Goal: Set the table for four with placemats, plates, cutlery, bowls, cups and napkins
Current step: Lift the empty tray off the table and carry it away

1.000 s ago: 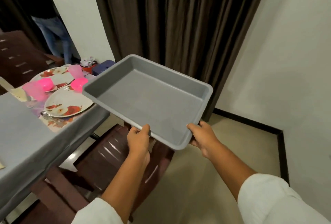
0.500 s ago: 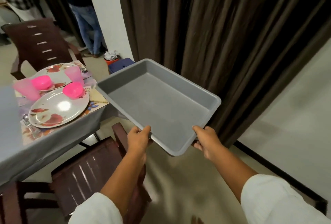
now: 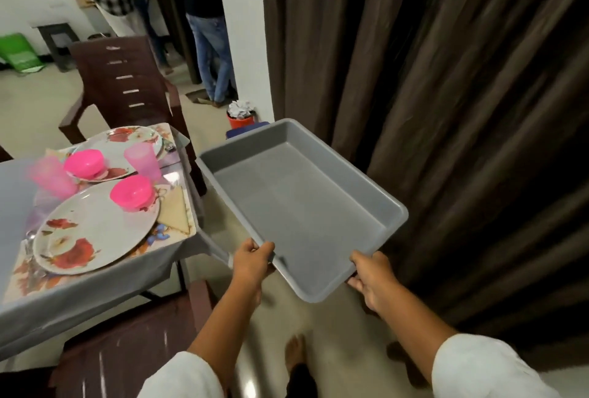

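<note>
Both hands hold the grey tray (image 3: 299, 206) by its near rim, in the air right of the table (image 3: 95, 295). The left hand (image 3: 253, 262) and right hand (image 3: 371, 279) each hook a thumb over the edge, fingers hidden underneath. On the table, floral plates (image 3: 92, 232), pink bowls (image 3: 132, 192) and cups (image 3: 142, 160) sit on placemats (image 3: 24, 279); the cutlery (image 3: 28, 244) is just a blur.

Lower left of frame: near floral plate (image 3: 92, 232) flat on a printed placemat (image 3: 19, 279), pink bowl (image 3: 132, 192) sitting on its far rim, folded beige napkin (image 3: 173, 211) just right of it, cutlery (image 3: 28, 244) at its left edge, blurred. Behind it: second floral plate (image 3: 118, 149) on its own placemat (image 3: 169, 133), second pink bowl (image 3: 83, 160) on it. Two translucent pink cups upright, one (image 3: 142, 158) between the bowls, one (image 3: 51, 174) further left, smeared.
</note>
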